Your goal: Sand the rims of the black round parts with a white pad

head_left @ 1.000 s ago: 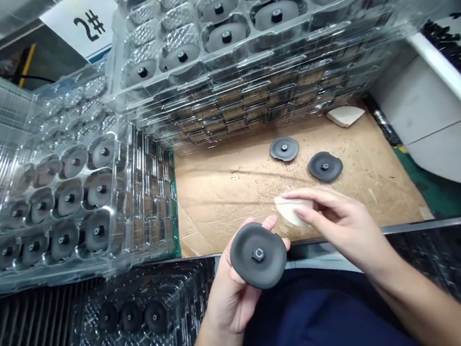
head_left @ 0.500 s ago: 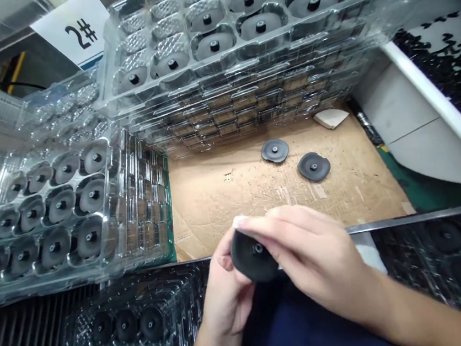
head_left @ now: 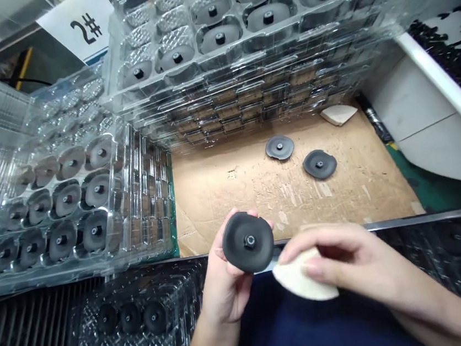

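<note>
Pulled back off the disc now, your right hand (head_left: pixel 340 257) pinches a pale folded cloth (head_left: pixel 303 278) in its fingers. Your left hand (head_left: pixel 225 273) grasps a dark rubber disc (head_left: pixel 248 242), nut facing you. A second disc (head_left: pixel 280 147) and a third disc (head_left: pixel 319 164) lie farther off on cardboard (head_left: pixel 226 207), near stacked clear trays (head_left: pixel 241 44).

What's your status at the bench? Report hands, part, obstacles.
Left hand holding black studded disc. Right hand pinching white cloth. Clear plastic trays alongside, not blocking.
</note>
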A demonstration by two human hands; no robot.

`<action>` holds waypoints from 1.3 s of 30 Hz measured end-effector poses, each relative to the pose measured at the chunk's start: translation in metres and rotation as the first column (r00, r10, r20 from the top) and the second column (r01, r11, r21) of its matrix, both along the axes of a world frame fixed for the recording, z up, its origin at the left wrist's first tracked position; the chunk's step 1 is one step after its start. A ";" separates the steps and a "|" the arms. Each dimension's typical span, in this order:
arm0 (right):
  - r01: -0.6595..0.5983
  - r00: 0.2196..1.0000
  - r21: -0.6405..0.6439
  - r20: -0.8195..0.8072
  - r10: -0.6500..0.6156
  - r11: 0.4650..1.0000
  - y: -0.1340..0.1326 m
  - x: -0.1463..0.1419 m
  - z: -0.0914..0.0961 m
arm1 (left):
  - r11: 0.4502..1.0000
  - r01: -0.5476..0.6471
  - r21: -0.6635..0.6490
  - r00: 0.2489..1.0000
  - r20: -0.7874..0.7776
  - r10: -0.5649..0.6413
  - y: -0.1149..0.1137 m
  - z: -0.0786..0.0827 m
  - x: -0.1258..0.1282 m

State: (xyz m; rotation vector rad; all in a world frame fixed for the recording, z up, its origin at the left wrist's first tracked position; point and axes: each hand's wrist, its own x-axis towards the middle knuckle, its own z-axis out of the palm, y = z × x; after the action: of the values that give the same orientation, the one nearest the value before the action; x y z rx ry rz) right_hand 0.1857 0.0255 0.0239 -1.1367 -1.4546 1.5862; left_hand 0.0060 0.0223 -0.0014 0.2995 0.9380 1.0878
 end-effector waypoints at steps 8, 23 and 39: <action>0.295 0.934 -0.284 -0.118 -0.338 0.912 -0.004 0.009 -0.035 | 0.993 0.030 -0.111 0.998 0.051 -0.024 0.006 0.023 0.006; 0.143 0.987 -0.275 -0.034 -0.158 0.951 -0.005 0.003 -0.041 | 0.997 0.073 0.025 0.963 0.258 -0.077 -0.002 0.006 0.001; 0.147 0.944 0.571 0.163 -0.288 0.807 0.011 -0.006 0.010 | 0.999 0.015 0.036 0.993 0.119 -0.020 -0.003 0.003 0.012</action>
State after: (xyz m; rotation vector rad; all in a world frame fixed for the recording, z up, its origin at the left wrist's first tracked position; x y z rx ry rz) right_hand 0.1794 0.0369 0.0339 -1.1159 -1.7178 0.7930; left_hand 0.0179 0.0190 0.0013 0.2682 0.8094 1.0948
